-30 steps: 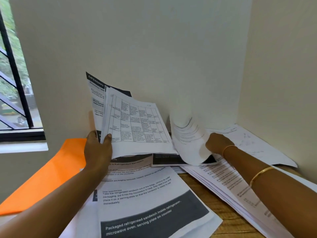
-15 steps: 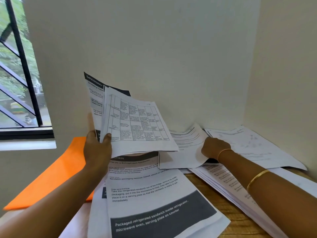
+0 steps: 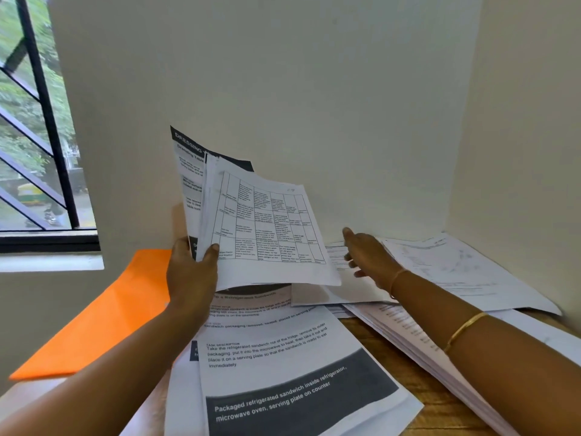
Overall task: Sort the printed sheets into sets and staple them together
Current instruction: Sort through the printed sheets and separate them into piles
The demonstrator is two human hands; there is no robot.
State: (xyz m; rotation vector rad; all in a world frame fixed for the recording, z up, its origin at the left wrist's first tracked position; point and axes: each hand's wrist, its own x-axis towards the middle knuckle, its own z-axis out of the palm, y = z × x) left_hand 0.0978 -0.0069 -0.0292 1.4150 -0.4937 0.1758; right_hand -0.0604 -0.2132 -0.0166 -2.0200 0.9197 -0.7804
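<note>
My left hand (image 3: 191, 275) grips a bundle of printed sheets (image 3: 264, 234) by its lower left corner and holds it raised above the table; the front sheet carries a printed table, and a sheet with a dark header stands behind it. My right hand (image 3: 367, 256) hovers with fingers spread and relaxed over a white sheet (image 3: 355, 291) lying flat near the wall, holding nothing. A sheet with a dark footer band (image 3: 283, 372) lies in front of me on other pages. No stapler is in view.
An orange folder (image 3: 103, 316) lies at the left. A thick stack of printed pages (image 3: 418, 344) runs under my right forearm, with more sheets (image 3: 465, 269) in the right corner. Bare wooden table (image 3: 408, 385) shows between the piles. Walls close in behind and right; a window is at the left.
One second ago my right hand turned over a curled sheet; it laid that sheet flat, let go and now hovers open above it. My left hand kept its bundle raised.
</note>
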